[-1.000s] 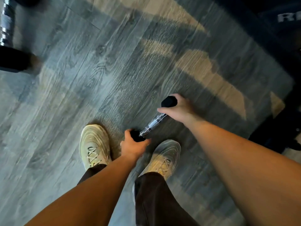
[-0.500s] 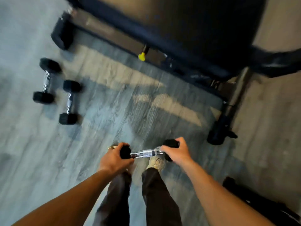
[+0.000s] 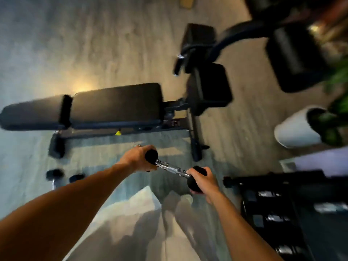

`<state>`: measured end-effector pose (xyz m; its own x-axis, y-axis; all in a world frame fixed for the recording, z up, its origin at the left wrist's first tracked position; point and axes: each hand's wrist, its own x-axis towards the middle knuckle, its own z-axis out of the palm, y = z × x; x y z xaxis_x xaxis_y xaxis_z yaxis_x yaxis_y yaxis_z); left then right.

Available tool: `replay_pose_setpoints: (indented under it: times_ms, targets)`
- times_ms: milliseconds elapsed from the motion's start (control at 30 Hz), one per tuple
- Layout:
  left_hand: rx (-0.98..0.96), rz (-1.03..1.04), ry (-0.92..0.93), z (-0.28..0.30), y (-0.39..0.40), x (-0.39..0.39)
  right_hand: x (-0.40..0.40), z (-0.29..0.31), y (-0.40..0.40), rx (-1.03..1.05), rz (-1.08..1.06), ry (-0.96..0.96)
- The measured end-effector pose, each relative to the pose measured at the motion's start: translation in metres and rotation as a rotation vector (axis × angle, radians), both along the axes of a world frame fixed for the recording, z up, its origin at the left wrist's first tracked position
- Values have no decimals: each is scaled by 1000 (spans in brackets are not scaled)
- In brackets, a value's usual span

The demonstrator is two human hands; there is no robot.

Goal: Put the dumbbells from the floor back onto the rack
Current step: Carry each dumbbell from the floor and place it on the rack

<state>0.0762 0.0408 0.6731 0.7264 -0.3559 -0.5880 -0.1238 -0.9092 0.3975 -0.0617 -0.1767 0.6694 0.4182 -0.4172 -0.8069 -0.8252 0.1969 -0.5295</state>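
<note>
I hold a small dumbbell [image 3: 170, 168] with black ends and a chrome handle in front of me, above the floor. My left hand [image 3: 138, 159] grips its left black end and my right hand [image 3: 204, 182] grips its right black end, which sits lower. Two more small dumbbells [image 3: 63, 178] lie on the floor at the left, partly hidden by my left forearm. The dark dumbbell rack [image 3: 293, 208] stands at the lower right with several dumbbells on its shelves.
A black weight bench [image 3: 113, 106] stretches across the middle, just beyond my hands. Another black padded machine [image 3: 293, 53] fills the upper right. A white planter [image 3: 295, 129] with a green plant stands at the right. The picture is blurred by motion.
The view has swung up and to the right, bringing the bench and the rack into sight. The dumbbell has risen with both hands still gripping its ends, and now tilts down to the right.
</note>
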Motion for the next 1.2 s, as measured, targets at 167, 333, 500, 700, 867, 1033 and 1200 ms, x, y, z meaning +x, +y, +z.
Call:
replay_pose_setpoints:
  times_ms: [167, 333, 500, 700, 867, 1033, 1200]
  targets:
    - [-25, -314, -36, 45, -118, -23, -84, 29, -71, 48, -319, -65]
    - [-21, -550, -59, 67, -258, -87, -184, 39, -144, 75, -603, -102]
    - [15, -791, -79, 76, -399, -173, -288, 39, -212, 115, -806, -74]
    - [-37, -1094, -132, 87, -526, -265, -378, 46, -256, 123, -925, -117]
    - [-36, -1362, -210, 91, -616, -314, -389, 34, -282, 191, -1074, -196]
    - [-7, -1651, -259, 80, -689, -347, -375, 18, -311, 236, -1198, -215]
    - [-30, -1810, -292, 57, -738, -355, -355, -8, -344, 60, -1126, -36]
